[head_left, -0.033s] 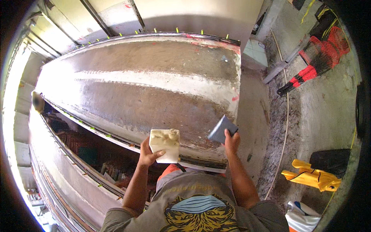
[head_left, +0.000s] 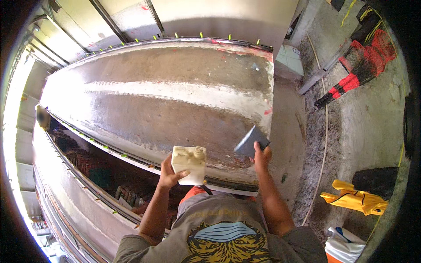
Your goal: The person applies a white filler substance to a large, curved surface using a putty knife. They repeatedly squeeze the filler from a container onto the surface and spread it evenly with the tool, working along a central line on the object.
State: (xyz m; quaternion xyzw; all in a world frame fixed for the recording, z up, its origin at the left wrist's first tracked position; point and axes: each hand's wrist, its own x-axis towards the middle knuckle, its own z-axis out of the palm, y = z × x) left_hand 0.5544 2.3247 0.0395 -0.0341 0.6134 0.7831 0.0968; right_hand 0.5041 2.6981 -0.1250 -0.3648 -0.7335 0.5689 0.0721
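Note:
My left hand [head_left: 170, 174] grips a pale cream board [head_left: 188, 172] by its left edge, thumb laid across the face. Lumps of cream-coloured putty [head_left: 189, 153] sit along the board's far edge. My right hand [head_left: 262, 157] is closed around a flat blue-grey scraper [head_left: 251, 141], held tilted with its broad edge toward the left. Both hands are over the near right end of a long table [head_left: 175, 115], whose worn brown top has a white band along its length. Whether the scraper touches the tabletop I cannot tell.
A second long table [head_left: 83, 193] runs at the left, past a dark gap with stored things. At the right are a pale hose [head_left: 325, 144], red and black netting [head_left: 367, 59], and a yellow garment [head_left: 354, 199]. Small yellow-green pegs [head_left: 201, 34] line the table's far edge.
My right hand has tilted the scraper a little and raised its far corner slightly. The board in my left hand appears shifted slightly right.

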